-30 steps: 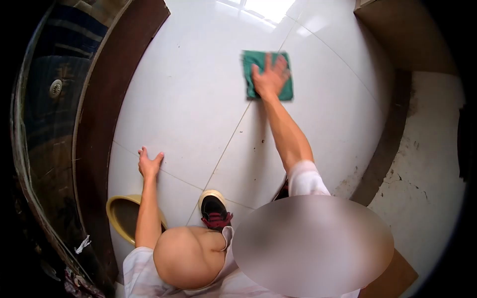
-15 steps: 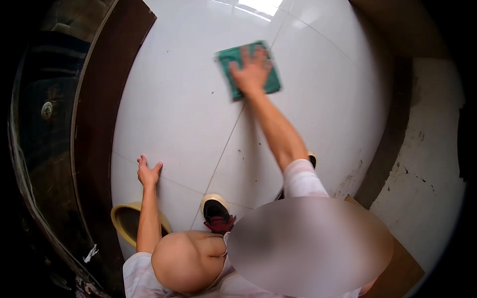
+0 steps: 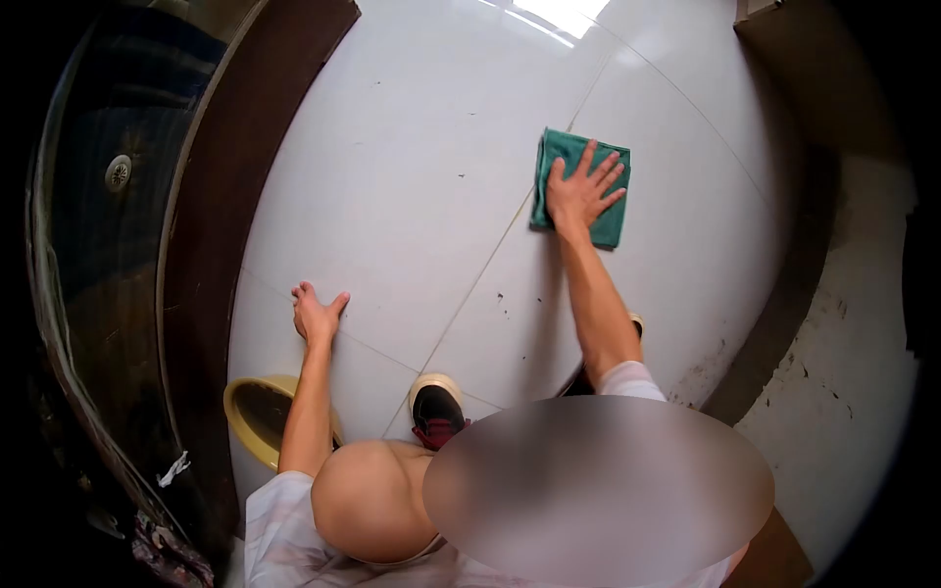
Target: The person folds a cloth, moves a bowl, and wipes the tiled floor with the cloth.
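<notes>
On the near side of the black shoe (image 3: 435, 402), a bare knee (image 3: 368, 500) stands bent, slightly to the shoe's left; a blurred oval masks the area to the shoe's near right. Left of the shoe sits a basin (image 3: 238, 429) with a yellow rim, the left forearm crossing in front of it. Ahead and left of the shoe is the left hand (image 3: 316, 314), spread with thumb well apart from the fingers, its grip wide; whether the fingertips bear on the floor (image 3: 421, 235) cannot be made out.

Directly ahead and right of the shoe, dark specks (image 3: 501, 297) are noted on the white tile. Well ahead and right of the shoe lies the green cloth (image 3: 606, 220), folded into a layered square, flat on the floor across a tile joint. The right hand (image 3: 585, 191) is laid palm down on it, fingers fanned wide, covering its middle; the cloth is pressed, not clasped. To the shoe's far left runs a dark brown board (image 3: 211, 196). Farthest beyond the shoe, a bright reflection (image 3: 559, 12) shows on the glossy tile.
</notes>
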`<act>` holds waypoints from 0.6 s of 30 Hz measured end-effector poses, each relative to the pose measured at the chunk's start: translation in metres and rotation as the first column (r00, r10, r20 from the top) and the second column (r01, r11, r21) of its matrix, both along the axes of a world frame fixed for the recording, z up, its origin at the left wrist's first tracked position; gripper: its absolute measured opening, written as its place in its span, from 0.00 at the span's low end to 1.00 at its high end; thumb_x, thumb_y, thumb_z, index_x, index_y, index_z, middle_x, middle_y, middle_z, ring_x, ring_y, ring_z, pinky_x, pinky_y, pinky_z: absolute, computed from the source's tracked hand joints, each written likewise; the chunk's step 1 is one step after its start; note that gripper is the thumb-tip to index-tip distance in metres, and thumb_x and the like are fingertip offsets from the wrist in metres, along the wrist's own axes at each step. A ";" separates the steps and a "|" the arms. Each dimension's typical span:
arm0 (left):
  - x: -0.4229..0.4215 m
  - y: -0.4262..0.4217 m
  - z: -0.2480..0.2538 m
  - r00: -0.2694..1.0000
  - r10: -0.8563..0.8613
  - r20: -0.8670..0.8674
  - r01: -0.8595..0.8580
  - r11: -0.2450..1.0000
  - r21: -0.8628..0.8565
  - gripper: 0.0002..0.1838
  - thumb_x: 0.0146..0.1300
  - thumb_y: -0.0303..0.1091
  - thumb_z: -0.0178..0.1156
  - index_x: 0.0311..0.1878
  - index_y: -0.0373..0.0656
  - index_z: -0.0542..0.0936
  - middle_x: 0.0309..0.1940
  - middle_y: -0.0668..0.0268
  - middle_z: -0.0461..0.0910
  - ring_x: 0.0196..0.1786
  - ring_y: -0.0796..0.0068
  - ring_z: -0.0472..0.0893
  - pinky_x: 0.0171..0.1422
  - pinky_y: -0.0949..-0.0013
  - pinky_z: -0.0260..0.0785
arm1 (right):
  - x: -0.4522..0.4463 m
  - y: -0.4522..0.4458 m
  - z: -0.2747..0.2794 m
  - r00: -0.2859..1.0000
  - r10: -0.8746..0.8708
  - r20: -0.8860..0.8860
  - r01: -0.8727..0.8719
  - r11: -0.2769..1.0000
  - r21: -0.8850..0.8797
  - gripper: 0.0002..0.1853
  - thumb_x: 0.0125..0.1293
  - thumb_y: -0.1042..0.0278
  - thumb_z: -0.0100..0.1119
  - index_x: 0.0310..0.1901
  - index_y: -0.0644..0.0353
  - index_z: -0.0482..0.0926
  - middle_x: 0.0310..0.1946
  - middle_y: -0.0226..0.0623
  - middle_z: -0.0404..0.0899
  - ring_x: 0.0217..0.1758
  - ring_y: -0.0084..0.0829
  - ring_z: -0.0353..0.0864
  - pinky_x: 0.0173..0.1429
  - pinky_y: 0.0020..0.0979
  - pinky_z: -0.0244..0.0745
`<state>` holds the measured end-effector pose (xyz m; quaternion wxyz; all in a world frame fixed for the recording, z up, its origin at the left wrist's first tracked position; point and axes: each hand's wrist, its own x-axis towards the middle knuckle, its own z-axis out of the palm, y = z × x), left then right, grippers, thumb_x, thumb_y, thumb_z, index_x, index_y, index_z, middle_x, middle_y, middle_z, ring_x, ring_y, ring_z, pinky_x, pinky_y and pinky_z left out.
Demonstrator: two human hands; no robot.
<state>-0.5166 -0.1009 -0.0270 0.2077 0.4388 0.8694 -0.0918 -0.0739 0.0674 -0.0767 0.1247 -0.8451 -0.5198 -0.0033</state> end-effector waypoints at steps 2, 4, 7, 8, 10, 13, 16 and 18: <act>0.005 0.002 0.003 1.000 0.026 -0.018 -0.026 0.999 -0.027 0.55 0.51 0.57 0.78 0.75 0.31 0.67 0.75 0.39 0.65 0.74 0.42 0.70 0.75 0.53 0.66 | -0.048 0.002 0.007 0.995 0.096 0.004 -0.096 0.995 0.009 0.38 0.73 0.43 0.45 0.81 0.49 0.57 0.84 0.53 0.46 0.87 0.54 0.39 0.83 0.65 0.31; 0.006 0.003 0.006 0.999 0.039 -0.014 -0.039 0.999 -0.005 0.55 0.52 0.57 0.78 0.74 0.30 0.67 0.75 0.39 0.64 0.74 0.43 0.70 0.75 0.52 0.67 | -0.099 -0.042 0.021 0.891 0.441 -0.112 -0.445 0.896 -0.011 0.38 0.70 0.43 0.51 0.80 0.45 0.62 0.83 0.52 0.49 0.87 0.54 0.43 0.83 0.66 0.34; 0.006 0.014 0.020 0.983 0.158 0.089 -0.158 0.987 -0.013 0.51 0.56 0.55 0.76 0.74 0.30 0.67 0.75 0.41 0.65 0.75 0.45 0.69 0.76 0.53 0.65 | -0.105 -0.108 0.024 0.603 0.722 -0.339 -0.752 0.657 0.061 0.37 0.67 0.41 0.57 0.77 0.37 0.67 0.84 0.42 0.49 0.87 0.45 0.44 0.84 0.63 0.34; 0.001 0.013 0.015 0.982 0.169 0.086 -0.169 0.986 -0.005 0.51 0.56 0.55 0.76 0.74 0.30 0.67 0.75 0.41 0.65 0.75 0.45 0.69 0.76 0.53 0.65 | -0.086 -0.110 0.029 0.619 0.711 -0.334 -0.762 0.647 -0.033 0.38 0.67 0.41 0.58 0.78 0.36 0.66 0.84 0.42 0.49 0.88 0.45 0.43 0.84 0.63 0.33; -0.011 0.013 -0.007 0.993 0.077 0.093 -0.108 0.909 0.402 0.45 0.61 0.49 0.72 0.74 0.30 0.68 0.75 0.43 0.66 0.76 0.47 0.67 0.79 0.54 0.62 | -0.043 -0.092 0.031 0.729 0.645 -0.230 -0.680 0.720 -0.137 0.39 0.68 0.39 0.56 0.80 0.36 0.62 0.85 0.42 0.47 0.88 0.45 0.41 0.84 0.63 0.33; 0.034 0.030 0.014 0.966 -0.005 0.260 -0.109 0.899 0.424 0.40 0.65 0.43 0.68 0.74 0.31 0.67 0.76 0.45 0.65 0.78 0.47 0.64 0.81 0.55 0.58 | -0.001 -0.006 0.009 0.944 0.329 -0.030 -0.330 0.943 -0.032 0.41 0.70 0.39 0.52 0.82 0.41 0.58 0.85 0.45 0.45 0.88 0.48 0.39 0.83 0.64 0.33; 0.086 0.044 0.032 0.950 -0.072 0.303 -0.077 0.888 0.454 0.38 0.64 0.38 0.65 0.74 0.30 0.66 0.78 0.45 0.61 0.79 0.46 0.62 0.82 0.54 0.56 | -0.034 0.064 -0.001 0.988 0.152 -0.010 -0.151 0.987 0.050 0.38 0.70 0.42 0.50 0.80 0.46 0.62 0.83 0.51 0.49 0.87 0.52 0.42 0.83 0.64 0.35; 0.083 0.050 0.004 0.965 -0.040 0.258 -0.092 0.875 0.476 0.38 0.64 0.36 0.64 0.75 0.31 0.65 0.79 0.45 0.60 0.80 0.46 0.61 0.82 0.53 0.55 | -0.092 0.064 0.009 0.930 0.364 -0.045 -0.362 0.931 0.045 0.37 0.69 0.44 0.52 0.77 0.47 0.66 0.81 0.52 0.54 0.85 0.54 0.47 0.83 0.64 0.39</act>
